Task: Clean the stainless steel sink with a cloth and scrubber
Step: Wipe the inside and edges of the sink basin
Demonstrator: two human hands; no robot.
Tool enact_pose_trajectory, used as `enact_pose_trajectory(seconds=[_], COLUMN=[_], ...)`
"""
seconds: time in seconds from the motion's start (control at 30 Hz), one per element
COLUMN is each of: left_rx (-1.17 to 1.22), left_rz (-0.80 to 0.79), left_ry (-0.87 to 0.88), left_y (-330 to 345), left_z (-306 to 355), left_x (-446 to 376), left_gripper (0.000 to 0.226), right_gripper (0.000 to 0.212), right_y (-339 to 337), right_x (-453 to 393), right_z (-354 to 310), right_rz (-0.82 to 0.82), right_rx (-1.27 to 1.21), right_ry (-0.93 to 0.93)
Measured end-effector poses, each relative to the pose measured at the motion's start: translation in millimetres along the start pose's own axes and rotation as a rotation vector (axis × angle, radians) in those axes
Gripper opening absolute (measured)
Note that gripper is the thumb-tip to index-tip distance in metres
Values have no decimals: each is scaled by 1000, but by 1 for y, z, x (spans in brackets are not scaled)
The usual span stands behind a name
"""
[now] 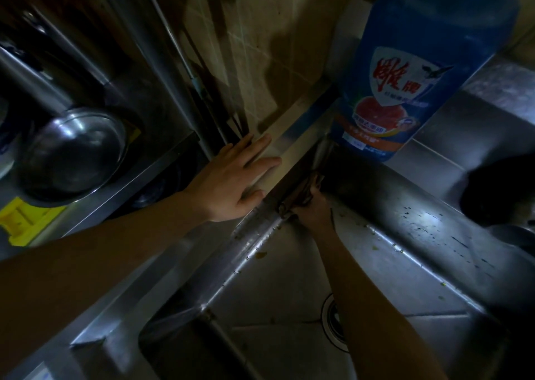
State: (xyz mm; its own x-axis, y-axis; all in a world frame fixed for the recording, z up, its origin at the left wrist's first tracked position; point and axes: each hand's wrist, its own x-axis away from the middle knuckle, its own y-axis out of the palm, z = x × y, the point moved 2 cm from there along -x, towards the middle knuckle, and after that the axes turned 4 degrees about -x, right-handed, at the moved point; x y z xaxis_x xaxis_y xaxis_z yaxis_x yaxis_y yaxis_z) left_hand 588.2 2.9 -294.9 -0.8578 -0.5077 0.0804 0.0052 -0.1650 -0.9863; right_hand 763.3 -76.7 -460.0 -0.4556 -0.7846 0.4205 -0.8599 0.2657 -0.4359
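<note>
The stainless steel sink [411, 267] fills the lower right of the head view, with food specks on its walls and a round drain [333, 319] partly behind my forearm. My right hand [314, 209] is down in the far left corner of the basin, gripping a dark brown cloth [301, 193] against the sink wall. My left hand [231, 180] lies flat on the sink's left rim, fingers straight and spread, holding nothing. I see no scrubber.
A big blue detergent bottle [417, 70] stands on the back ledge at the sink's corner. A steel bowl [72, 151] sits on the shelf at left, above a yellow object [26, 220]. A dark round object [500, 188] rests at the right edge. Tiled wall behind.
</note>
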Motion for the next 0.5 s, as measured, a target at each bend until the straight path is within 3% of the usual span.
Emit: enact_pose_trajectory(seconds=[0.23, 0.5], left_rx=[7, -21], left_rz=[7, 28], left_ry=[0, 15], left_y=[1, 0], left_z=[0, 2], left_x=[-1, -1], left_gripper=[65, 63], right_gripper=[115, 105], right_y=[5, 40], right_x=[-3, 31], right_z=[10, 18], right_rz=[-8, -38], right_rx=[177, 255], right_ry=[10, 36])
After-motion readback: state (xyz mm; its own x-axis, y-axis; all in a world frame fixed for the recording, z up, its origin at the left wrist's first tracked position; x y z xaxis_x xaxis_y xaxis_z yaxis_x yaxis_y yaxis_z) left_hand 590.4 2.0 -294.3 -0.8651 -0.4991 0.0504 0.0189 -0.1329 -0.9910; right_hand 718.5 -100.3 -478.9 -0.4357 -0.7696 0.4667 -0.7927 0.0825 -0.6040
